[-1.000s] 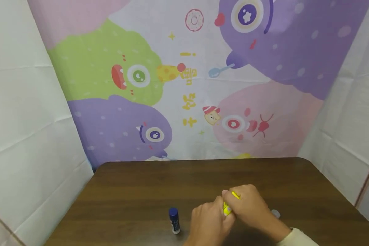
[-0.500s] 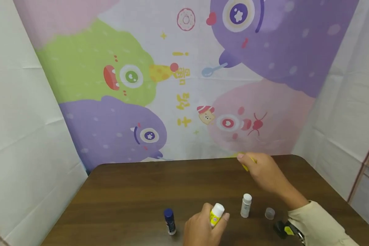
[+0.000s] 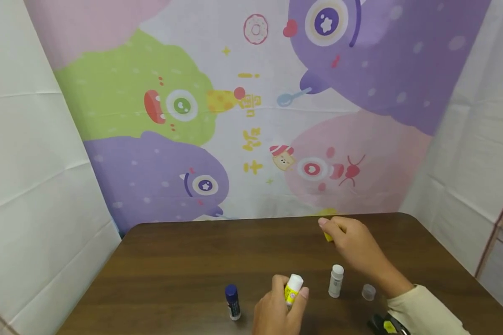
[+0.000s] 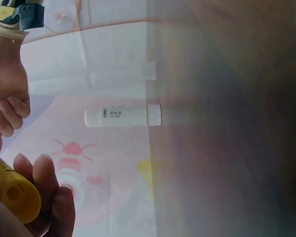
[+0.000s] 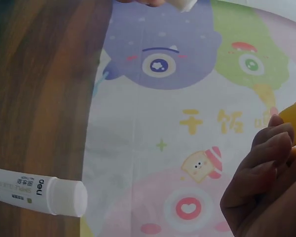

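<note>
My left hand (image 3: 276, 308) grips a yellow glue stick (image 3: 291, 297) close over the table, its white top end pointing up and uncovered. In the left wrist view the yellow base of that glue stick (image 4: 19, 197) shows between palm and curled fingers. Farther back and to the right, my right hand (image 3: 354, 244) holds a yellow cap (image 3: 328, 237), mostly covered by its fingers. The right wrist view shows this yellow cap (image 5: 294, 121) at the fingertips. Between the hands and to the right, a white glue stick (image 3: 336, 282) stands upright on the table.
A glue stick with a dark blue cap (image 3: 232, 302) stands left of my left hand. A small clear cap (image 3: 368, 292) lies to the right, near the right sleeve (image 3: 423, 309). The brown table (image 3: 184, 260) ends at a cartoon-printed cloth (image 3: 268, 195) behind.
My hands were together on the yellow glue stick; they have come apart, the cap leaving with my right hand, backward and to the right. Since then, the right hand has dropped slightly.
</note>
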Demonstrator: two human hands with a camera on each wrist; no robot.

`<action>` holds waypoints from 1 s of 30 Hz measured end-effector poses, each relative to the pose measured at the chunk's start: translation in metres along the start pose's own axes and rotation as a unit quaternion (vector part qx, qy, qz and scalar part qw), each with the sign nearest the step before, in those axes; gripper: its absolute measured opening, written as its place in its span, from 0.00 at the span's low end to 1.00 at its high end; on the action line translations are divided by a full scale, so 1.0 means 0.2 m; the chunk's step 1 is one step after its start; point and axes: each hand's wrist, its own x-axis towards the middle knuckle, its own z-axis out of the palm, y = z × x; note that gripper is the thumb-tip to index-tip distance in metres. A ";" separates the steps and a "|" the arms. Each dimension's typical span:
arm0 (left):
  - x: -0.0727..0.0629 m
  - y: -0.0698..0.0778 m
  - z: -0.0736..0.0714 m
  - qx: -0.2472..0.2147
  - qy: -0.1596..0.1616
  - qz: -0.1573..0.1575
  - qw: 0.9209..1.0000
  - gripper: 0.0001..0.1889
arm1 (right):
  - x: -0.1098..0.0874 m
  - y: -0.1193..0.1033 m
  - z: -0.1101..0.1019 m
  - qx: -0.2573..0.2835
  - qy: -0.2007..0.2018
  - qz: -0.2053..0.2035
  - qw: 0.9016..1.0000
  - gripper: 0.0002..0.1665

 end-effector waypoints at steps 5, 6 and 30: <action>0.00 -0.01 -0.01 -0.005 0.005 0.020 1.000 0.18 | -0.01 -0.01 0.02 0.025 0.005 0.006 1.000 0.28; 0.00 -0.01 -0.01 -0.006 0.008 0.025 1.000 0.17 | -0.01 -0.01 0.02 0.032 0.003 0.007 0.999 0.27; -0.01 -0.09 -0.06 -0.016 0.114 0.080 0.990 0.12 | -0.24 0.06 0.21 0.083 -0.140 -0.003 0.987 0.14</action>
